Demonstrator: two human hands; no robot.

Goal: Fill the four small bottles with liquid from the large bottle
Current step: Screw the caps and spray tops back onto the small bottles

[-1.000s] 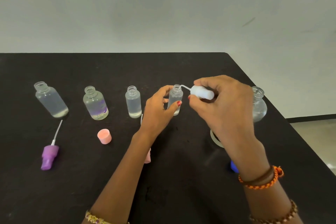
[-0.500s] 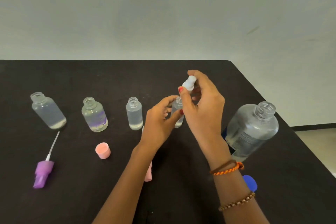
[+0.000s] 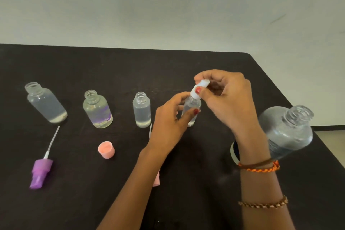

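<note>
Four small clear bottles holding liquid stand in a row on the black table [image 3: 93, 201]. The far-left bottle [image 3: 45, 103], the purple-marked bottle [image 3: 98, 111] and the third bottle [image 3: 141, 111] are uncapped. My left hand [image 3: 170, 119] grips the fourth small bottle [image 3: 192, 109] upright. My right hand [image 3: 226, 97] pinches a white spray cap [image 3: 200, 87] sitting on that bottle's neck. The large clear bottle [image 3: 288, 132] stands open at the right, behind my right wrist.
A purple spray cap [image 3: 41, 172] with its tube lies at the front left. A pink cap [image 3: 106, 149] stands near the middle. Another pink piece [image 3: 156, 180] shows partly beside my left forearm. The table's right edge runs close to the large bottle.
My right hand swung the white spray cap from sideways to upright and lowered it onto the fourth bottle's neck. The left hand kept its hold on that bottle.
</note>
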